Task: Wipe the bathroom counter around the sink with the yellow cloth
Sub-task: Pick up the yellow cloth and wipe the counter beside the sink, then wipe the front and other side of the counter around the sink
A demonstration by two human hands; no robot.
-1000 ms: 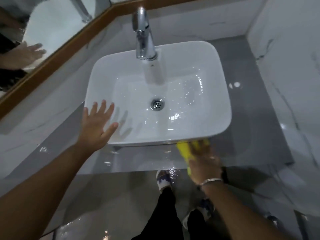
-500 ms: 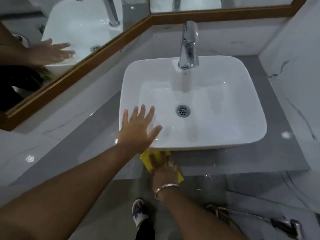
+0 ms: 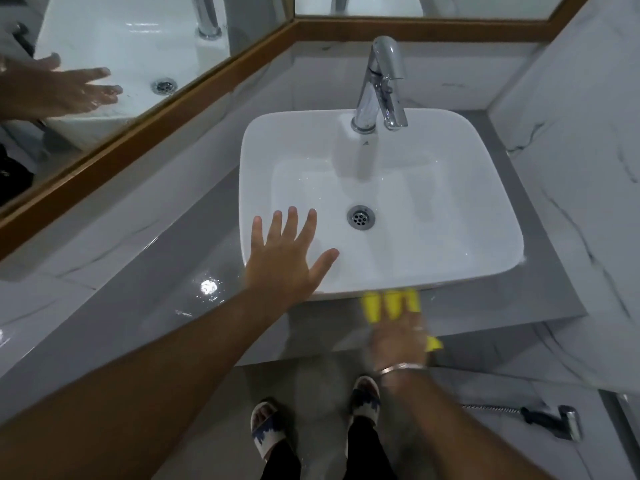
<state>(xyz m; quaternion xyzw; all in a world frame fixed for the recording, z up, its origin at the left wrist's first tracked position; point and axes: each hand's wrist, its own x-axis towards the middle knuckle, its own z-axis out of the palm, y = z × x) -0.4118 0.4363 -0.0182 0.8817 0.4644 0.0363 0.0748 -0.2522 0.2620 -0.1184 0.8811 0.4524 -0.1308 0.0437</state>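
A white rectangular sink [image 3: 478, 216] stands on a grey counter [image 3: 194, 237]. My left hand [image 3: 287, 261] hovers or rests flat with fingers spread over the sink's front left rim, holding nothing. My right hand [image 3: 398, 337], blurred by motion, presses the yellow cloth [image 3: 372, 308] onto the counter strip just in front of the sink. Yellow shows between and beyond the fingers, and a corner pokes out at the wrist side. A metal bangle sits on that wrist.
A chrome faucet [image 3: 381, 84] rises at the sink's back. Wood-framed mirrors [image 3: 145, 112] line the left and back walls; marble tile wall stands on the right. A hand sprayer [image 3: 554, 420] lies on the floor at lower right. My feet [image 3: 266, 431] stand below the counter edge.
My right hand has slid the cloth rightward along the front strip, from under the sink's left corner to its middle. The left hand stays spread on the sink rim. The camera view has shifted.
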